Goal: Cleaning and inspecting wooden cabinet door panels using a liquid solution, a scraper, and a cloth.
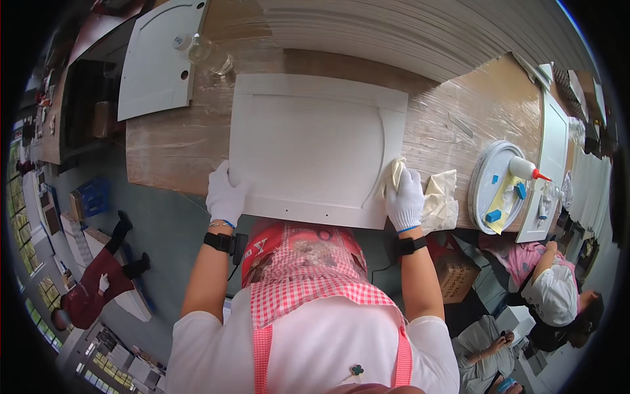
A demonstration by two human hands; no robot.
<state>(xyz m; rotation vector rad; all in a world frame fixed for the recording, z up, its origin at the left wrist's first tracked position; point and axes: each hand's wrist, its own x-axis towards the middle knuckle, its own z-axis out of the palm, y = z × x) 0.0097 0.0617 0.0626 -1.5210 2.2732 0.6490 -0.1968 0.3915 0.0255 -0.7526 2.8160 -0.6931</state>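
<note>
A white cabinet door panel (308, 144) with a raised frame and a curved inner edge lies flat on the worktable in front of me. At its near left corner my left hand (225, 197), in a white knit glove, is closed on the panel's edge. My right hand (405, 198), gloved the same way, holds a pale yellow cloth (398, 171) against the panel's right edge. Most of its fingers curl round the cloth. Just right of that hand another pale cloth (441, 197) lies crumpled at the table's near edge.
Plastic film covers the brown worktable (177, 151). A clear bottle (209, 54) lies by another white door (154, 62) at far left. Right, a round white lid (480, 190) carries blue pieces and a red-tipped bottle (523, 169). Co-workers (554, 292) are at right, another person (98, 285) at left.
</note>
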